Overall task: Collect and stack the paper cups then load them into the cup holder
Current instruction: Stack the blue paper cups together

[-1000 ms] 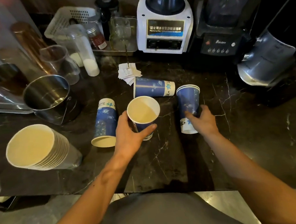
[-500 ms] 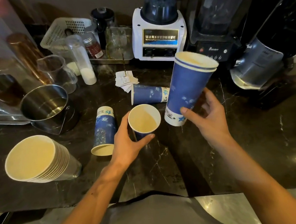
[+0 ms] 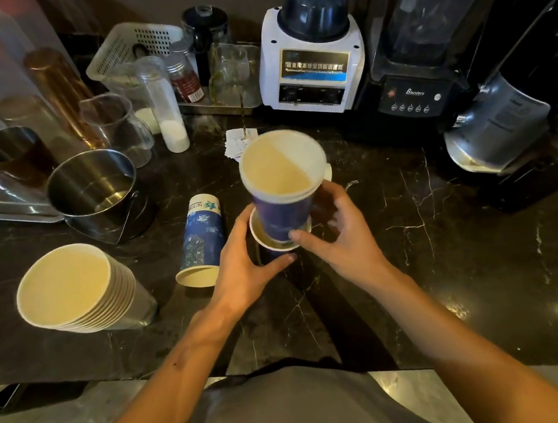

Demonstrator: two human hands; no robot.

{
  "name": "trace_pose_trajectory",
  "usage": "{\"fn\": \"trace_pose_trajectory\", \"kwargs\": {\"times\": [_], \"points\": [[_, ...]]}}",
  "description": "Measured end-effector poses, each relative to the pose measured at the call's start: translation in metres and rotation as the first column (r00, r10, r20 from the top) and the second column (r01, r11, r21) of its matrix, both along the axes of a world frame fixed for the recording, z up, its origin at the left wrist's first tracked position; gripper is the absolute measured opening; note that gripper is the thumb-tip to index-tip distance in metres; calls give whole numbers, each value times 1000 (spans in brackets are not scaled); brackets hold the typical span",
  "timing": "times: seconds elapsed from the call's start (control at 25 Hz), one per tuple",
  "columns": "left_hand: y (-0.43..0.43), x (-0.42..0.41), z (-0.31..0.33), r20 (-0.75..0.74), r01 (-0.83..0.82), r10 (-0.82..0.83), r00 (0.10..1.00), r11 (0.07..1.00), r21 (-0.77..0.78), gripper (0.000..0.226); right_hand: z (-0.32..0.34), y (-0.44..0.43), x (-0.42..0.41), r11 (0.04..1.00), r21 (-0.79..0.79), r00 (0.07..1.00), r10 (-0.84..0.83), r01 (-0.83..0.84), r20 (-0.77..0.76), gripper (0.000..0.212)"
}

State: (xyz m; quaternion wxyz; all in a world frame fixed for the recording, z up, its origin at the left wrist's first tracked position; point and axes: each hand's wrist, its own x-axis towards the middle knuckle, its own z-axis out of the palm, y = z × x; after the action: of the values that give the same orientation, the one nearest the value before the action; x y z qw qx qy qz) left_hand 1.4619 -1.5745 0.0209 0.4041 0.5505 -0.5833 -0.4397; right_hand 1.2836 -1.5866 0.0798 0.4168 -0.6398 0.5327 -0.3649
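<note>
While the right hand (image 3: 338, 236), fingers clamped on a blue cup (image 3: 284, 207), nests it into the upright cup (image 3: 274, 243) the left hand (image 3: 242, 267) grips, stacking is underway. One lying cup (image 3: 201, 240) remains loose; loading the holder seems not yet begun.

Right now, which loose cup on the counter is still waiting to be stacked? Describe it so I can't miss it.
Start at the steel bucket on the left of the dark marble counter. Just right of it, beside the left hand, lies a blue paper cup. It alone is on its side, mouth toward you, touched by neither hand, unlike the nested pile further left.
</note>
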Motion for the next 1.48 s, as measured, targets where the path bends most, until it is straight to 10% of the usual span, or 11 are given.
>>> {"fn": "trace_pose_trajectory", "kwargs": {"times": [0.52, 0.68, 0.92, 1.12, 1.24, 1.36, 1.48], "points": [[-1, 4, 19, -39, -23, 21, 999, 998, -63, 95, -11, -27, -27, 994, 41, 993, 103, -106, 57, 39], [-5, 2, 20, -10, -24, 23, 1000, 998, -52, 88, -30, -84, -31, 999, -23, 979, -40, 37, -199, 44], [-2, 4, 22, 5, -25, 25, 1000, 1000, -5, 86, -39, -172, 0, 978, 94, 699, 198, -185, -688, 93], [-2, 4, 22, 9, -36, 36, 999, 999, -1, 88, -64, -199, 15, 953, 194, 442, 281, -231, -852, 88], [-1, 4, 22, -2, -38, 38, 999, 999, -6, 89, -58, -188, 4, 974, 101, 600, 205, -202, -774, 86], [0, 4, 22, -6, -51, 51, 999, 998, -21, 89, -22, -162, -14, 997, -8, 910, 64, -73, -409, 86], [-1, 0, 21, -13, -29, 29, 999, 999, -19, 89, 31, -125, -34, 999, -50, 995, -24, 19, -92, 83]]}}
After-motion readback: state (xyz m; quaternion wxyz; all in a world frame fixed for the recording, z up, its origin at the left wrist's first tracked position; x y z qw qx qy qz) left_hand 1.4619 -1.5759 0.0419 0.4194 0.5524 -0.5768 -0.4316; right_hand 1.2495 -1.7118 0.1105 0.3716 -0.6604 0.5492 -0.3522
